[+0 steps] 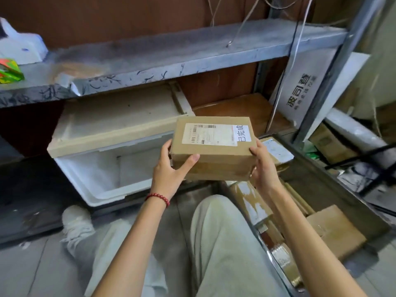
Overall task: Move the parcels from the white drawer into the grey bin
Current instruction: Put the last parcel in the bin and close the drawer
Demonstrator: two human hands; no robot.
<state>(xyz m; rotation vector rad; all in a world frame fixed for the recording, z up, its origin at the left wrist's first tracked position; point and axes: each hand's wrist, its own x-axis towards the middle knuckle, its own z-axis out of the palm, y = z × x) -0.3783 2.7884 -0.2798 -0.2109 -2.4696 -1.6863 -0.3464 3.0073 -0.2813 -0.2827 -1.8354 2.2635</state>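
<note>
Pale trousers [225, 243] fill the bottom of the view, one knee raised, with a white shoe [76, 221] to the left on the floor. Both forearms reach forward from the lower edge, the left one wearing a red bead bracelet [158, 198].

Between the hands sits a brown cardboard parcel [214, 148], held in the air with its white shipping label facing up. The left hand [171, 168] grips its near left corner, thumb along the front face, fingers hidden behind the side. The right hand [262, 168] clasps the right end, fingertips curled over the top edge, palm hiding that end.

Behind and left of the parcel stands the white drawer [102, 174], pulled out under a grey shelf [171, 58]; what shows of its inside looks empty, though the parcel covers its right part. To the right, the grey bin [334, 183] holds several other boxes [336, 230], partly hidden by the right arm and blurred, so their number is unclear.
</note>
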